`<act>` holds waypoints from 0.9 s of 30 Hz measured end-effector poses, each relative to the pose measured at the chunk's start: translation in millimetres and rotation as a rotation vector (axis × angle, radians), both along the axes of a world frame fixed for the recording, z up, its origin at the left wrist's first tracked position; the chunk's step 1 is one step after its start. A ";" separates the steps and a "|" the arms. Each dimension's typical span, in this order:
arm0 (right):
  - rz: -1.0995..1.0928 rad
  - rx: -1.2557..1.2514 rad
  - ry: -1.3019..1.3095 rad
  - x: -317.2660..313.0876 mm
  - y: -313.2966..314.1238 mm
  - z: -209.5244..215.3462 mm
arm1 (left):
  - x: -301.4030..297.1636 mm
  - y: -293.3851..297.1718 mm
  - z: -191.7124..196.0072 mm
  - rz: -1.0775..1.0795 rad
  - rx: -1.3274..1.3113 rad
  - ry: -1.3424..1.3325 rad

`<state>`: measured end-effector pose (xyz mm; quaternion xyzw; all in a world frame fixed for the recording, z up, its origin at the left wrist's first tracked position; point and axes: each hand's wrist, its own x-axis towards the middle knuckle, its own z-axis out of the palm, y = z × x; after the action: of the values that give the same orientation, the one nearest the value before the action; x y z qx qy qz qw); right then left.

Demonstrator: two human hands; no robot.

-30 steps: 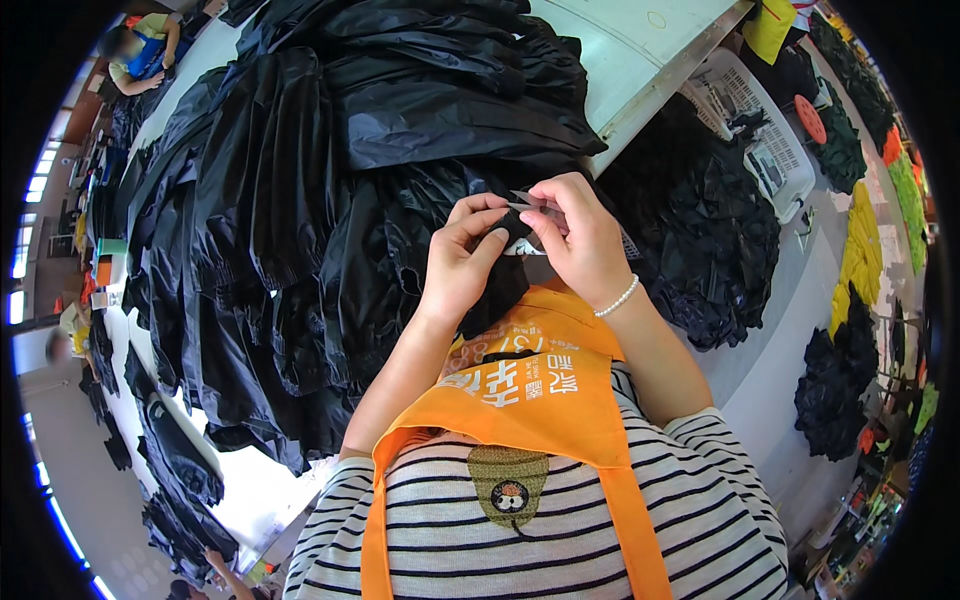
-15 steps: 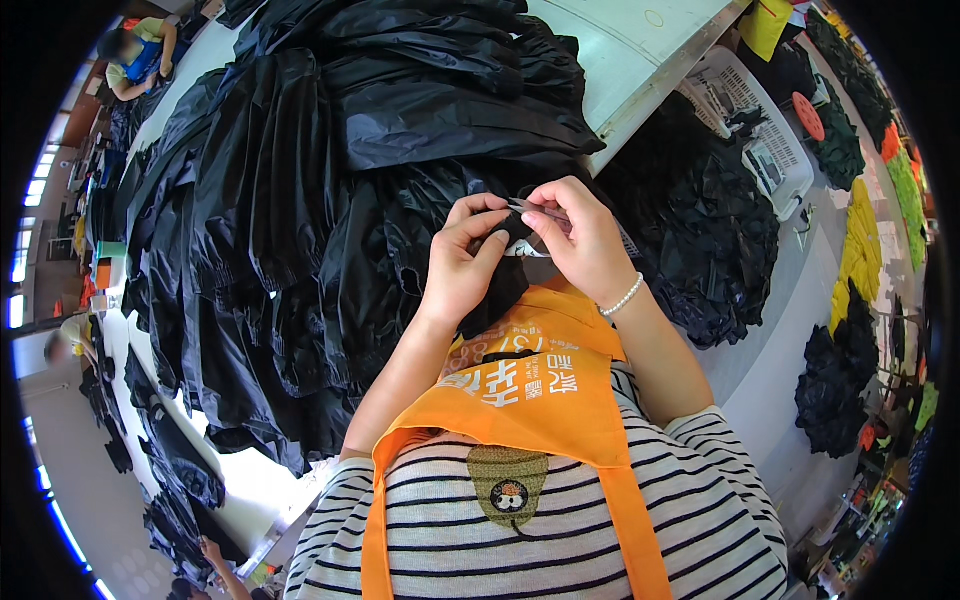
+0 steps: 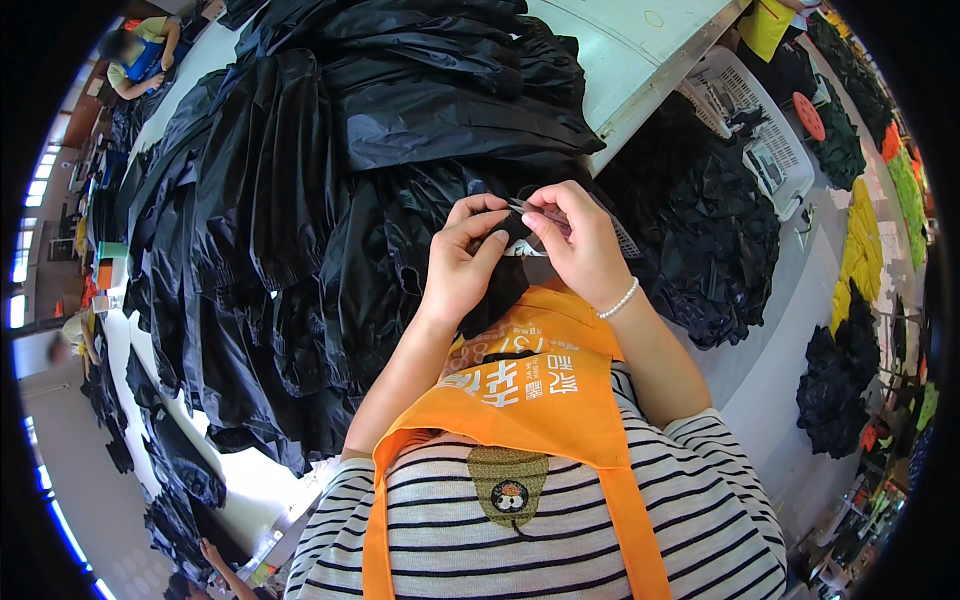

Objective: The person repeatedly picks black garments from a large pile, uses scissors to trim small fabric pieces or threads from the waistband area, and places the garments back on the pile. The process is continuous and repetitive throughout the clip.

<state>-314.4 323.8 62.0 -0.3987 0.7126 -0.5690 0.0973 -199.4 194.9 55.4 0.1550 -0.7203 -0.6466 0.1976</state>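
Head view shows the right hand gripping small metal snips, their blades seemingly closer together than a second ago, while the left hand pinches black cloth beside the dark garment pile, so work apparently stays at one spot

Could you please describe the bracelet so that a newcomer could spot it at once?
Find the bright orange apron at the lower centre, then the right hand just above it in the picture. The bracelet circles that hand's wrist. Its small white beads set it apart; the left hand has a bare wrist.
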 end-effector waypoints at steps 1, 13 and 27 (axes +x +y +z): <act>0.005 0.000 -0.018 0.2 0.0 -0.5 | 0.3 0.0 -0.2 0.001 0.015 0.007; 0.070 -0.055 -0.378 -0.3 -1.2 -10.1 | 0.0 -0.6 3.8 -0.021 0.062 -0.028; 0.023 -0.145 -0.150 -3.6 -13.4 -2.4 | -1.5 0.8 3.6 -0.015 -0.028 -0.029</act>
<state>-317.9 310.4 59.6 -0.3693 0.6557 -0.6460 0.1280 -200.9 195.7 59.0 0.1562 -0.7332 -0.6356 0.1846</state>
